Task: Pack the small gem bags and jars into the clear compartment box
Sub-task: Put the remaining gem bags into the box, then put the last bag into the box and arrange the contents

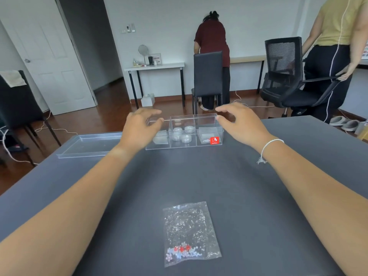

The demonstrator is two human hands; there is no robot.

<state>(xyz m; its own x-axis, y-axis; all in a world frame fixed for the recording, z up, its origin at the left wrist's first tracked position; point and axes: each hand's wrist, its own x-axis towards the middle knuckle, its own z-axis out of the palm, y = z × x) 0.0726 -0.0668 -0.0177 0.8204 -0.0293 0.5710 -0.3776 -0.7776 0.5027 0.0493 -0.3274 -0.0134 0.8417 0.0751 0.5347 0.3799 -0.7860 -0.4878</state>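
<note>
At the far side of the gray table (298,176) sits the clear compartment box (184,131), with its long side running left to right. It has three parts in a row. Small round jars (183,134) fill the middle part, a small bag (160,139) lies in the left part, and another bag (207,136) lies in the right part, behind a red sticker (214,140) on the near wall. The left hand (139,128) is at the left end of the box and the right hand (241,121) is at the right end. Both hands have loose, open fingers and hold nothing; I cannot tell if they touch the box. The lid (87,144) lies flat on the table just left of the box, its long side also going left to right. One gem bag (190,234) is not packed yet. It lies flat at the near edge, well apart from the box, with its long side pointing near to far and the colored gems bunched at its near end. The packing looks almost done. Next, I think a hand must come back, pick up this last bag and put it into a part with room, maybe after the box is pulled nearer.
</note>
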